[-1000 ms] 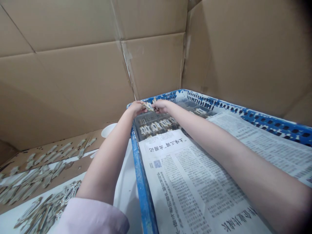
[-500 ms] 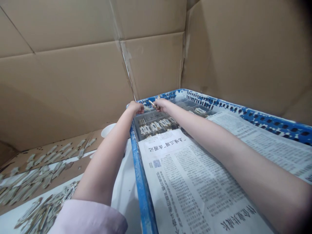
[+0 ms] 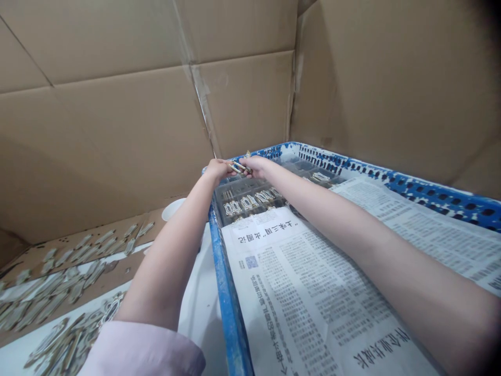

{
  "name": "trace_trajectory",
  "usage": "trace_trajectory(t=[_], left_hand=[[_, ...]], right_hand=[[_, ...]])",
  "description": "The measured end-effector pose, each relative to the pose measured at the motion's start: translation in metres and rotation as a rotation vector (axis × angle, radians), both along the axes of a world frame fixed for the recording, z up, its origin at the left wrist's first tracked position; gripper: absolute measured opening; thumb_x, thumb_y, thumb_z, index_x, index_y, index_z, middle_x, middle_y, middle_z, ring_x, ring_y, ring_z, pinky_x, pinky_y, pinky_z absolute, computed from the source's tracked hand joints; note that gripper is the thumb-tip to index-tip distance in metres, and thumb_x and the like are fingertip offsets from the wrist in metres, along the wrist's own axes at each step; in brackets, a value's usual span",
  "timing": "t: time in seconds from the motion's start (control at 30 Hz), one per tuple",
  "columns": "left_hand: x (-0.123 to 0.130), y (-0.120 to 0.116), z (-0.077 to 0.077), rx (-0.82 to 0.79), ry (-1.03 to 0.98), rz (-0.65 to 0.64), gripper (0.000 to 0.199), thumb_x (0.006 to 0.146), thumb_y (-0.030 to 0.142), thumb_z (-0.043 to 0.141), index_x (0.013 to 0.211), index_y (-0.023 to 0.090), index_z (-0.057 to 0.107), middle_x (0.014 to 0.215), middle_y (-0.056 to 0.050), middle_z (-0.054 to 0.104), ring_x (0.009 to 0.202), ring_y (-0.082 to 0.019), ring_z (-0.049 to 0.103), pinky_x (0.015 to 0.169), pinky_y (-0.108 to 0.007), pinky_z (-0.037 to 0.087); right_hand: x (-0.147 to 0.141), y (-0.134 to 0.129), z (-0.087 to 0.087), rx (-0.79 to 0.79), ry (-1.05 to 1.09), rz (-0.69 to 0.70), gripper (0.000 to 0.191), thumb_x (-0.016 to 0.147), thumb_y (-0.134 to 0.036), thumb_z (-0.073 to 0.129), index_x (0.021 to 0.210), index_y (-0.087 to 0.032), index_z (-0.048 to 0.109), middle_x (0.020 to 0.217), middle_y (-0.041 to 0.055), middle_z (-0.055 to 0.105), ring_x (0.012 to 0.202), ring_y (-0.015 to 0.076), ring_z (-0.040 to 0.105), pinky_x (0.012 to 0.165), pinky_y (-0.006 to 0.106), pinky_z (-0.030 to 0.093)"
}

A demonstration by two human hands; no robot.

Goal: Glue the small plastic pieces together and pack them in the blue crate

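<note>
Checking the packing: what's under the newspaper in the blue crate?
The newspaper hides whatever lies beneath it. Past its edge, a dark tray in the crate holds openwork metal pieces.

Closing off the far side and the right with tall sheets of corrugated cardboard (image 3: 117,136), creasing along broad horizontal folds and meeting in a corner near the middle of the view, with a strip of pale packing tape (image 3: 201,91) running down one seam. Lying low on the left, reaching toward the far cardboard, a flat brown cardboard sheet (image 3: 33,259) resting over a white-covered surface (image 3: 198,292). Falling softly and evenly across the brown walls, diffuse light casting only faint shadows and leaving no window or lamp showing in view.
</note>
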State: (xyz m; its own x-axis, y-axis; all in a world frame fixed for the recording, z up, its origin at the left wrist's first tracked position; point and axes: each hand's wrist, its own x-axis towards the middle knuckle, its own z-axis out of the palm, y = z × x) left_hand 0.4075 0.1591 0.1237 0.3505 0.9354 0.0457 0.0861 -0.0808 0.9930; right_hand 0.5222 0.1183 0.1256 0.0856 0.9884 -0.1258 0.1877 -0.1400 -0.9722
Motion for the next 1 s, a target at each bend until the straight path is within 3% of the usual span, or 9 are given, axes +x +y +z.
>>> trace_trajectory(t=[0.17, 0.37, 0.5, 0.73, 0.83, 1.0], left_hand=[[0.001, 0.003, -0.004, -0.053, 0.036, 0.039, 0.018, 0.055, -0.008, 0.056, 0.054, 0.01, 0.056, 0.044, -0.003, 0.054, 0.057, -0.015, 0.059, 0.067, -0.027, 0.048], [0.003, 0.003, -0.002, -0.119, 0.062, 0.003, 0.017, 0.06, -0.006, 0.054, 0.059, 0.01, 0.058, 0.046, -0.004, 0.056, 0.059, -0.016, 0.06, 0.067, -0.026, 0.048], [0.004, 0.003, -0.003, -0.135, 0.027, -0.065, 0.01, 0.069, 0.003, 0.055, 0.064, 0.01, 0.058, 0.048, -0.003, 0.056, 0.056, -0.012, 0.058, 0.068, -0.024, 0.048], [-0.002, 0.008, -0.012, -0.158, -0.031, -0.209, 0.006, 0.072, 0.014, 0.058, 0.067, 0.011, 0.059, 0.059, -0.004, 0.06, 0.057, -0.008, 0.055, 0.068, -0.022, 0.047], [-0.005, 0.009, -0.013, -0.133, -0.043, -0.289, 0.005, 0.071, 0.012, 0.058, 0.067, 0.01, 0.06, 0.06, -0.003, 0.061, 0.056, -0.007, 0.055, 0.065, -0.02, 0.046], [-0.007, 0.006, -0.013, -0.066, -0.017, -0.286, 0.009, 0.065, 0.007, 0.06, 0.073, 0.011, 0.062, 0.061, -0.001, 0.061, 0.053, -0.007, 0.054, 0.058, -0.02, 0.043]], right_hand=[[-0.001, -0.006, -0.001, 0.028, -0.249, 0.064, 0.02, 0.078, -0.027, 0.054, 0.064, -0.014, 0.047, 0.046, -0.0035, 0.04, 0.041, 0.0042, 0.035, 0.039, 0.016, 0.031], [-0.003, -0.006, -0.003, 0.027, -0.392, 0.097, 0.028, 0.081, -0.033, 0.049, 0.06, -0.014, 0.044, 0.045, -0.0035, 0.039, 0.038, 0.0043, 0.034, 0.038, 0.018, 0.029], [-0.002, -0.008, -0.004, 0.029, -0.338, 0.153, 0.025, 0.085, -0.029, 0.042, 0.064, -0.015, 0.044, 0.047, -0.0034, 0.039, 0.039, 0.0044, 0.034, 0.038, 0.018, 0.028], [0.004, -0.012, -0.003, -0.022, -0.142, 0.28, 0.012, 0.082, -0.018, 0.046, 0.07, -0.014, 0.048, 0.055, -0.0017, 0.044, 0.046, 0.0047, 0.039, 0.046, 0.018, 0.035], [0.005, -0.015, -0.001, -0.056, -0.06, 0.28, 0.007, 0.08, -0.017, 0.049, 0.073, -0.014, 0.049, 0.057, -0.001, 0.045, 0.048, 0.0057, 0.04, 0.047, 0.019, 0.036], [0.0, -0.015, -0.002, -0.111, 0.032, 0.282, 0.005, 0.081, -0.015, 0.045, 0.077, -0.015, 0.049, 0.059, -0.0008, 0.046, 0.05, 0.0063, 0.041, 0.049, 0.018, 0.037]])
